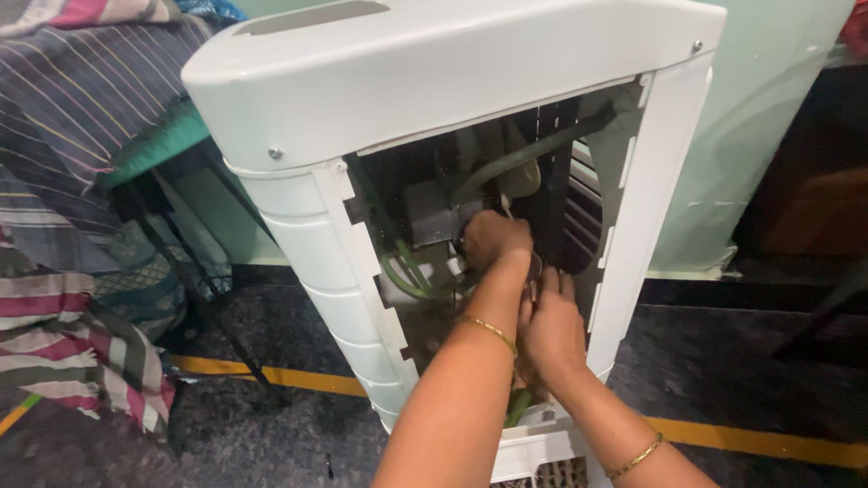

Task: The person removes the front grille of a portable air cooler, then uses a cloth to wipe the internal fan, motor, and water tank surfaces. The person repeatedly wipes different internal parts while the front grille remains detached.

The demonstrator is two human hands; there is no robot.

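You stand over a tall white plastic air cooler cabinet (362, 108) with its back panel off, set on a dark speckled floor (741, 380) crossed by a yellow stripe (750, 440). To the left, striped cloth (63, 136) hangs over a dark metal stand (194, 289).

Inside the open back sit a grey boxy motor housing (425, 212), a black slatted grille (583, 212) on the right and looping pale green hoses (407, 276) low in the cavity.

Your left hand (493, 237) reaches deepest, its grip curled around a small part beside the motor housing; what it holds is hidden by the fingers. Your right hand (551, 330) sits just below it, fingers narrowed on something thin near the left wrist, though I cannot tell whether it pinches a wire or only steadies.

By my judgement you are mid-work on a fitting at the motor. The next move calls for a firm, small turn or pull in tight space, keeping clear of the hoses.
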